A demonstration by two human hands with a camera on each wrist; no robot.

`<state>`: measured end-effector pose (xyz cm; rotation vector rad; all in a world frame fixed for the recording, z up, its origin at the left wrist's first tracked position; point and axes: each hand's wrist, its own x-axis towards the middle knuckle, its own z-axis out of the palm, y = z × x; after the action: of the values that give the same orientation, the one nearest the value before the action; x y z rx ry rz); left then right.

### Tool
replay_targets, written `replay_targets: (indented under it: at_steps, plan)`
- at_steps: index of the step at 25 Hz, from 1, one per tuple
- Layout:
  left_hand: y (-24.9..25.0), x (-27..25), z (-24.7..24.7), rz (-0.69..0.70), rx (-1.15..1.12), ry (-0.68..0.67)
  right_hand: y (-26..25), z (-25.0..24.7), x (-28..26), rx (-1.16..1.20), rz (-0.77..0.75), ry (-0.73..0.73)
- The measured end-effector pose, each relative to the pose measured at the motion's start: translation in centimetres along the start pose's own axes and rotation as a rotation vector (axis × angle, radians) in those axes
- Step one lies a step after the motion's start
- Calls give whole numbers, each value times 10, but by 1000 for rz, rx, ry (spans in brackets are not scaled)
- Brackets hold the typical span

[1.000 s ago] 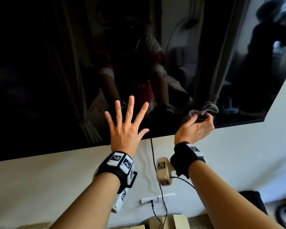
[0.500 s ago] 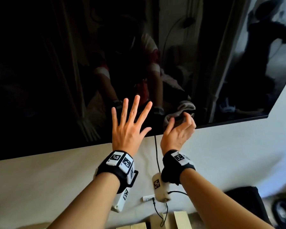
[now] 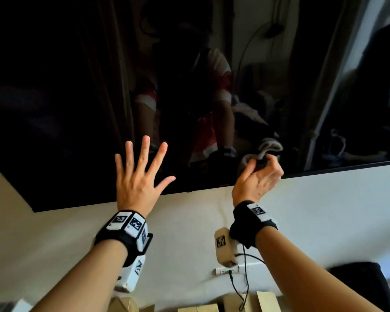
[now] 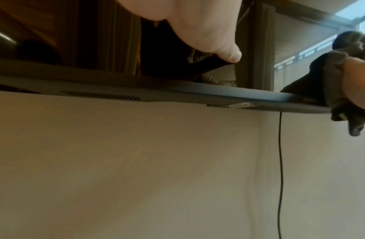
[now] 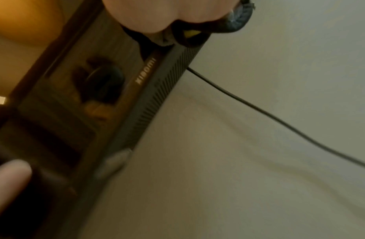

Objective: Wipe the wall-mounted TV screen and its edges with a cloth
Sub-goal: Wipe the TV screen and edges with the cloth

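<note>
The black wall-mounted TV [image 3: 77, 109] fills the top of the head view, and its bottom edge [image 3: 324, 171] runs across the middle. My left hand [image 3: 143, 170] lies flat on the lower screen with its fingers spread; its thumb [image 4: 231, 55] meets its own reflection in the glass. My right hand [image 3: 262, 173] grips a bunched grey cloth [image 3: 265, 148] and holds it against the screen just above the bottom edge. In the left wrist view the cloth [image 4: 328, 77] hangs over the bezel [image 4: 177, 89]. The right wrist view shows the cloth [image 5: 236, 19] at the bezel near the logo [image 5: 145, 72].
A black cable [image 3: 223, 212] drops from the TV down the pale wall [image 3: 324, 221] to a socket [image 3: 225, 270]. Cardboard boxes [image 3: 266, 300] stand below. A dark object [image 3: 365, 280] sits at the lower right.
My right hand slid the cloth left along the lower screen towards my left hand, then back out to the right. The left hand stayed flat on the screen.
</note>
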<state>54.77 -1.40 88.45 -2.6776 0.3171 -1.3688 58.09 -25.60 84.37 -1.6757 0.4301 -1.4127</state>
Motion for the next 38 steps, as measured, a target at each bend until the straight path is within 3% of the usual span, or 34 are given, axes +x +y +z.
replay_targets:
  at_steps: [2, 3, 5, 7, 8, 11, 12, 14, 16, 20, 21, 24, 26, 27, 30, 31, 35, 37, 38]
  plan:
    - [0, 0, 1, 4, -18, 11, -19, 10, -2, 15, 174, 130]
    - [-1, 0, 1, 5, -22, 11, -30, 14, -14, 7, 167, 124]
    - [-3, -1, 2, 8, -31, 11, -39, 17, -48, -32, -47, -36]
    - [-2, -1, 4, 19, -42, 26, -31, 14, -46, -58, -218, -132]
    - [0, -1, 5, 27, -41, 32, -26, 13, -35, -64, -178, -97]
    - [-3, -1, 5, 26, -52, 35, -41, 21, -30, -38, 153, 109]
    - [-4, -1, 4, 25, -61, 34, -52, 24, -44, -45, 119, 90]
    - [-10, -1, 0, 55, -90, 51, -61, 27, -82, -65, -101, -85]
    - [-26, -7, -2, 101, -110, 82, -58, 27, -85, -44, -198, -149]
    - [-94, -35, -3, 15, -45, 97, -82, 47, -78, -3, 157, 84]
    - [-112, -42, -3, -24, -30, 90, -94, 52, -92, -1, 151, 79]
    - [-146, -52, 3, -64, -28, 44, -104, 57, -146, -25, -125, -155]
    - [-153, -53, 8, -41, -61, 40, -97, 56, -147, -32, -251, -225]
    - [-154, -53, 9, -35, -72, 42, -96, 57, -141, -30, -234, -194]
    - [-153, -54, 12, -37, -67, 56, -114, 67, -139, 14, 45, -5]
    - [-153, -54, 12, -36, -64, 63, -124, 71, -152, 14, 51, -7]
    - [-156, -52, 10, -12, -101, 59, -120, 73, -198, -43, -398, -305]
    - [-159, -52, 10, 0, -110, 46, -114, 71, -185, -74, -461, -305]
    - [-161, -53, 9, 11, -110, 51, -116, 72, -181, -73, -392, -257]
